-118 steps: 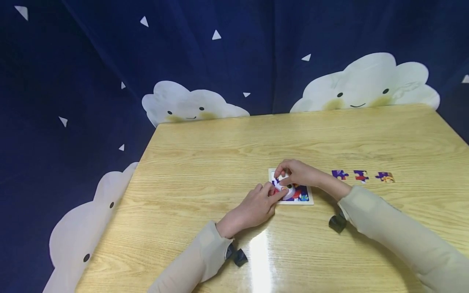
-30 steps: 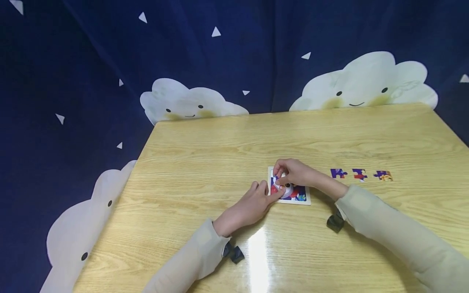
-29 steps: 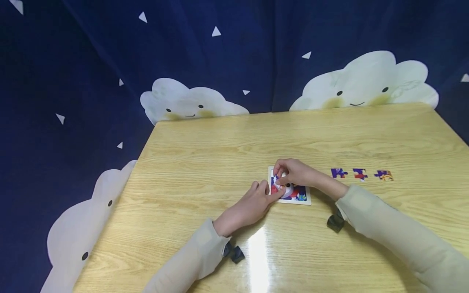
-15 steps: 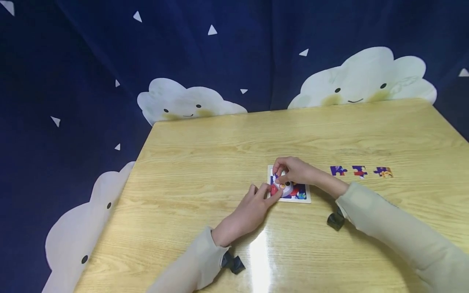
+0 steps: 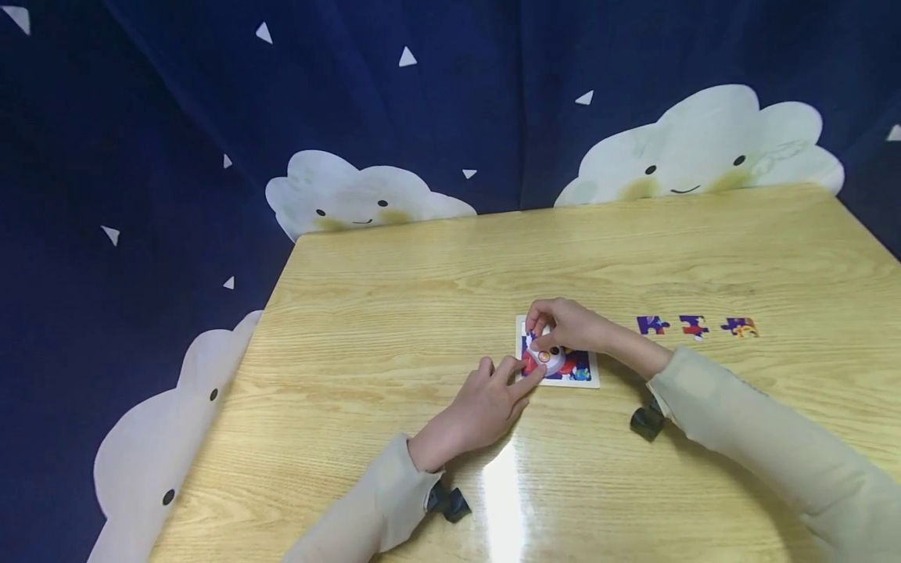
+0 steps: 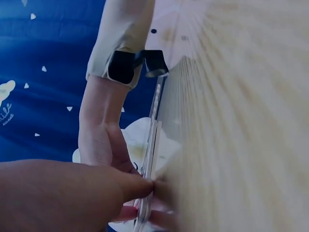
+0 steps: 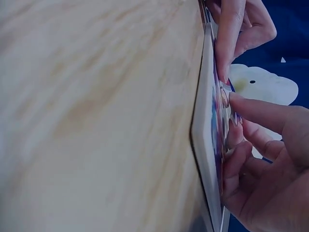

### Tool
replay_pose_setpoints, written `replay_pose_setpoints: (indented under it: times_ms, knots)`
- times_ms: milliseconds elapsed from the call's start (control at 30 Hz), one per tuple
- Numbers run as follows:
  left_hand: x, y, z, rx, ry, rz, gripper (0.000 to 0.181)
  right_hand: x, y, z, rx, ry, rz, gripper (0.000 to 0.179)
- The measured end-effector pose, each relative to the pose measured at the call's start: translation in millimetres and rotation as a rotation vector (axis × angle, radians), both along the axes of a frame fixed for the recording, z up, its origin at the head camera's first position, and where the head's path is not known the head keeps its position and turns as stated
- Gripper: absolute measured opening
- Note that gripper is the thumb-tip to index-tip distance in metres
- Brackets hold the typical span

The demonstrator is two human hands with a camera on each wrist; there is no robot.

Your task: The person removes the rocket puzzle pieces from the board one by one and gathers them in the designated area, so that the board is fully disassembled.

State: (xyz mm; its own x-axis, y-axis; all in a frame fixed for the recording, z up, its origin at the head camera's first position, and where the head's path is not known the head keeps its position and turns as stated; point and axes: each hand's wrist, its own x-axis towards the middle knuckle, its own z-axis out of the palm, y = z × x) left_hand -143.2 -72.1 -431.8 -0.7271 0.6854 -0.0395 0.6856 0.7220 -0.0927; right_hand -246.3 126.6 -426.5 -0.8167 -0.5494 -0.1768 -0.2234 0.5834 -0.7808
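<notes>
A small jigsaw puzzle in a white-framed tray (image 5: pixel 593 380) lies on the table, showing a white round figure with red parts on purple. My right hand (image 5: pixel 573 327) reaches over its upper left part. In the right wrist view, the thumb and fingers of that hand pinch a thin puzzle piece (image 7: pixel 235 117), tilted up from the picture. My left hand (image 5: pixel 486 405) comes from the lower left, its thumb on the lower part of the picture and its index finger by the left edge. Right-hand fingers hide part of the piece from above.
To the right of the tray, three loose puzzle pieces lie in a row: a left one (image 5: pixel 652 324), a middle one (image 5: pixel 693 326) and a right one (image 5: pixel 740 327). The wooden table (image 5: pixel 394 313) ends at a dark blue curtain (image 5: pixel 436 117) with white clouds.
My left thumb has slid slightly down and back, uncovering more of the white figure. The right hand stays at the upper left of the puzzle. The loose pieces lie as before.
</notes>
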Motion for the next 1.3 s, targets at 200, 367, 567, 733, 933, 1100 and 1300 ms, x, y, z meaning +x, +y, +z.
replay_pose_setpoints:
  times_ms: [200, 367, 567, 733, 933, 1100, 1300]
  knots:
    - [-1.1, 1.5, 3.3, -0.054, -0.027, 0.009, 0.050, -0.9, 1, -0.2, -0.057, -0.057, -0.008, 0.020]
    - [-1.9, 1.8, 6.0, -0.046, -0.057, 0.018, 0.050, -3.2, 0, -0.5, -0.043, -0.041, -0.008, 0.019]
    - [-2.9, 0.7, 6.4, -0.034, -0.086, 0.024, 0.050, -5.6, 0, -0.7, -0.033, -0.027, -0.025, 0.018]
    - [-3.1, -0.3, 5.0, -0.025, -0.068, 0.013, 0.049, -6.1, 3, -2.2, -0.062, -0.030, -0.039, 0.013]
    - [-3.9, -1.2, 3.6, -0.005, -0.078, 0.001, 0.049, -6.5, 7, -3.1, -0.114, -0.093, -0.093, 0.012]
    - [-4.7, -1.9, 2.2, 0.006, -0.086, -0.002, 0.049, -7.5, 13, -1.8, -0.162, -0.165, -0.123, 0.015]
    - [-5.8, -2.0, 1.3, 0.018, -0.106, 0.008, 0.050, -5.1, 26, 2.2, -0.153, -0.167, -0.149, 0.018]
